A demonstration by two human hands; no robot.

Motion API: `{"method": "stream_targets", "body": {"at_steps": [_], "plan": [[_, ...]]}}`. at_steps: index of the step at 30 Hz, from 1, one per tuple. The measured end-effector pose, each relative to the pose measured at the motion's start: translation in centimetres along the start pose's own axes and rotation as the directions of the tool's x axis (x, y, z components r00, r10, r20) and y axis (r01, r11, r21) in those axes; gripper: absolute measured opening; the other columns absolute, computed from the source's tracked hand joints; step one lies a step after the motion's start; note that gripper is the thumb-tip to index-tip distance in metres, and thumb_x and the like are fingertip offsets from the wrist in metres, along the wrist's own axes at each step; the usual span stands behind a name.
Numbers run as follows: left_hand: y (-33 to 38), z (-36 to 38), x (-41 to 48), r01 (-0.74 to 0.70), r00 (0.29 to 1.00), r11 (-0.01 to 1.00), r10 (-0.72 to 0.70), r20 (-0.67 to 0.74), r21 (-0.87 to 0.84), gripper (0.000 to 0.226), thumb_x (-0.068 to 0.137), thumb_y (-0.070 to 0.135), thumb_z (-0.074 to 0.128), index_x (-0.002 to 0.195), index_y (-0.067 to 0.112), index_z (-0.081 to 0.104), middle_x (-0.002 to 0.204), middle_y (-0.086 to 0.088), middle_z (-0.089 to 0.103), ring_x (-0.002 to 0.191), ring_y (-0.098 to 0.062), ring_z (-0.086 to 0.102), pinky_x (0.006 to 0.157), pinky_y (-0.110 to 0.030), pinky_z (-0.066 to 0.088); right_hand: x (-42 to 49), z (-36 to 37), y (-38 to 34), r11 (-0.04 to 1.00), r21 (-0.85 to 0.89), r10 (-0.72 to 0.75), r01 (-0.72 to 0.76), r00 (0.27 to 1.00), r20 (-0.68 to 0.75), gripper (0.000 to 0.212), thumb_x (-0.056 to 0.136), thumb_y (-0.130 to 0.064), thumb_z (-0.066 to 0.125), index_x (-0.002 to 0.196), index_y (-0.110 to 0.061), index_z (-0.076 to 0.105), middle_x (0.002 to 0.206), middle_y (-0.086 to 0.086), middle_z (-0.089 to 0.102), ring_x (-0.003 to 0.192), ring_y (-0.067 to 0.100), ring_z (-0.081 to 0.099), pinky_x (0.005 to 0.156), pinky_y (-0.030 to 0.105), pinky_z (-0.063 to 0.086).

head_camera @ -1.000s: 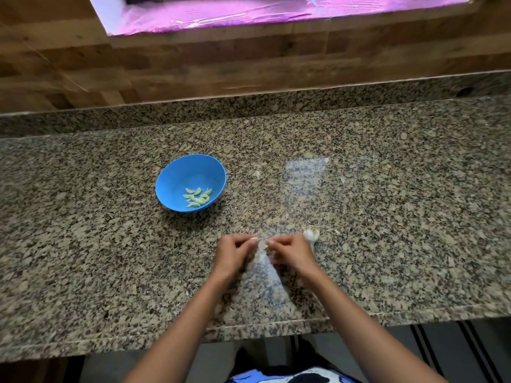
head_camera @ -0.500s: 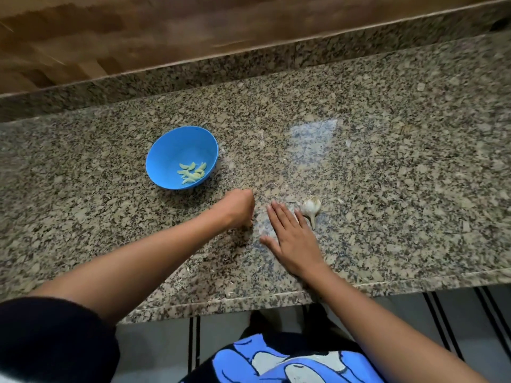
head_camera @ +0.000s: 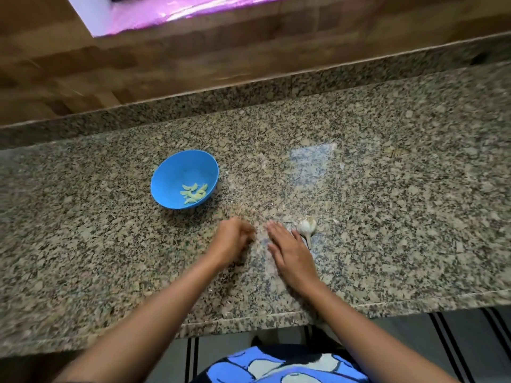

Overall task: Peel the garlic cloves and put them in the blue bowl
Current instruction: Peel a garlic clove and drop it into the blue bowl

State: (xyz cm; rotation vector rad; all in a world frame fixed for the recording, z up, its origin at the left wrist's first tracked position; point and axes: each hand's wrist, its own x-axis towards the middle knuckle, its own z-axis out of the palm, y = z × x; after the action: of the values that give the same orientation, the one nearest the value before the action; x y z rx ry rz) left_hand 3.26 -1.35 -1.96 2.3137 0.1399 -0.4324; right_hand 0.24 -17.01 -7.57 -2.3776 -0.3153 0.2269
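Both hands lay mid-counter [head_camera: 387, 217], away from its front edge. Right hand [head_camera: 290, 252] was flat, fingers straight, just beside the garlic bulb [head_camera: 307, 225]. Left hand [head_camera: 232, 240] was curled and blurred; I cannot tell if it held anything. The blue bowl [head_camera: 177, 172] with peeled cloves [head_camera: 194, 193] stood near.

You see a round blue plastic bowl [head_camera: 184, 178] standing upright with pale peeled garlic cloves [head_camera: 194, 193] inside. At its 4 o'clock, well apart, a white papery garlic bulb [head_camera: 307, 225] lies tipped on its side.

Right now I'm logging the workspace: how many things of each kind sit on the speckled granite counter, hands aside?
Round blue plastic bowl: 1
Pile of peeled pale yellow-green garlic cloves inside it: 1 (single cloves too small to count)
White papery garlic bulb: 1
Total: 3
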Motion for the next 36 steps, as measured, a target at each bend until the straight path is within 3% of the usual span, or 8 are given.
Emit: {"method": "stream_targets", "body": {"at_steps": [4,7,10,16,20,26,32,36], "plan": [[-0.5,1.3,-0.9,-0.073,0.995,0.932,0.046,-0.086,-0.354,0.017,0.077,0.011,0.073,0.094,0.015,0.074,0.085,0.002,0.073,0.085,-0.022,0.07,0.075,-0.034,0.058,1.8,-2.2,-1.1,0.879,0.463,0.081,-0.115,0.992,0.094,0.032,0.096,-0.021,0.048,0.128,-0.023,0.054,0.12,0.001,0.063,0.101,0.008,0.059,0.092,0.032,0.051],[-0.8,1.0,-1.2,-0.121,0.988,0.882,0.062,-0.142,-0.455,0.017,0.07,0.01,0.079,0.087,0.009,0.076,0.083,-0.003,0.074,0.082,-0.02,0.071,0.072,-0.029,0.057,3.2,-3.8,-1.1,0.801,0.56,0.025,-0.211,0.947,0.321,0.026,0.093,-0.015,0.055,0.116,-0.009,0.065,0.101,0.018,0.068,0.073,0.018,0.063,0.07,0.036,0.056],[-1.4,0.9,-1.3,-0.168,0.974,0.85,0.066,-0.215,-0.499,0.015,0.073,0.001,0.076,0.086,0.009,0.076,0.083,-0.004,0.074,0.081,-0.021,0.07,0.067,-0.022,0.055,3.9,-4.7,-1.6,0.769,0.583,-0.056,-0.262,0.881,0.47,0.028,0.092,-0.011,0.053,0.115,0.004,0.061,0.102,0.023,0.066,0.056,0.007,0.062,0.051,0.021,0.054],[-2.3,-0.2,-1.2,-0.367,0.919,0.93,0.357,-0.169,-0.031,0.018,0.088,0.015,0.062,0.104,0.02,0.069,0.091,0.004,0.072,0.078,-0.007,0.068,0.07,-0.022,0.057,3.6,-4.9,-2.2,0.788,0.57,-0.061,-0.232,0.892,0.448,0.02,0.093,-0.014,0.051,0.09,0.001,0.065,0.063,-0.001,0.064,0.045,0.006,0.051,0.043,0.014,0.039],[-3.4,-1.2,-0.1,-0.6,0.778,0.721,0.627,0.041,0.347,0.037,0.097,0.027,0.034,0.088,0.005,0.063,0.074,0.0,0.058,0.064,-0.015,0.054,0.058,-0.026,0.049,3.6,-5.4,-2.4,0.836,0.514,-0.085,-0.19,0.881,0.465,0.024,0.093,-0.018,0.052,0.093,0.003,0.065,0.065,0.001,0.062,0.048,0.008,0.049,0.045,0.016,0.04],[-2.8,-2.4,1.0,-0.723,0.62,0.496,0.773,0.134,0.481,0.021,0.091,0.012,0.039,0.078,0.008,0.054,0.07,0.003,0.049,0.061,-0.01,0.04,0.058,-0.015,0.033,4.0,-5.8,-2.8,0.812,0.531,-0.081,-0.242,0.855,0.513,0.02,0.093,-0.019,0.053,0.083,-0.009,0.068,0.068,0.002,0.065,0.046,0.007,0.048,0.041,0.014,0.036],[-1.2,-1.5,-0.8,-0.274,0.956,0.962,0.27,0.117,0.019,0.03,0.099,0.024,0.041,0.075,0.012,0.053,0.07,0.001,0.049,0.06,-0.01,0.04,0.051,-0.013,0.035,3.3,-4.6,-3.6,0.958,0.283,-0.108,0.045,0.971,0.213,0.02,0.092,-0.01,0.054,0.08,-0.019,0.067,0.06,-0.009,0.057,0.046,0.004,0.047,0.044,0.014,0.04],[-0.5,-2.0,-0.4,0.158,0.944,0.842,0.023,0.328,-0.515,0.029,0.1,0.022,0.04,0.077,0.011,0.053,0.06,0.004,0.045,0.052,-0.006,0.037,0.05,-0.017,0.032,4.1,-4.6,-3.2,0.98,0.106,-0.181,0.166,0.972,0.15,0.02,0.092,-0.006,0.051,0.084,0.001,0.068,0.067,0.007,0.062,0.048,0.006,0.049,0.049,0.013,0.043]]}}
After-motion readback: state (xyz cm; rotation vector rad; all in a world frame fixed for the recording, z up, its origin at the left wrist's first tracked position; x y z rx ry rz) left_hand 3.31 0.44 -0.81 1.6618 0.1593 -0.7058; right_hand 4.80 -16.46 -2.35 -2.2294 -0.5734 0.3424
